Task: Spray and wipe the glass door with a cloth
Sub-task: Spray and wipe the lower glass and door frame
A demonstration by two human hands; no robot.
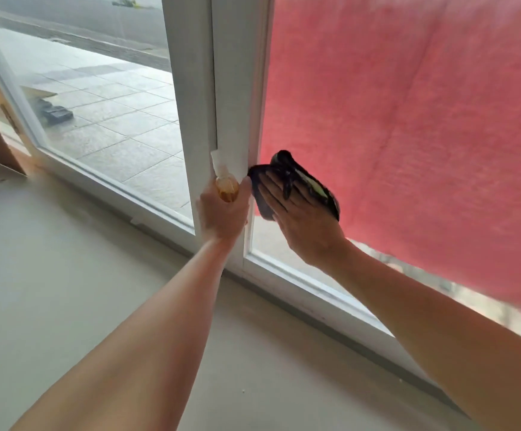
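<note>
Right hand (302, 219) flat on dark cloth (299, 181), fingers (270, 189) straight, pressing it to glass door (408, 119) low beside white frame (237, 88). Unwiped pane up and right of fingers. Left hand (222, 213) gripping spray bottle (226, 185), nozzle up, just left.

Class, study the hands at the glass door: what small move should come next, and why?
Probably sweep the dark cloth rightward across the right glass pane. The right hand presses it flat against the pane beside the white frame, while the left hand grips the spray bottle upright at the frame.
</note>
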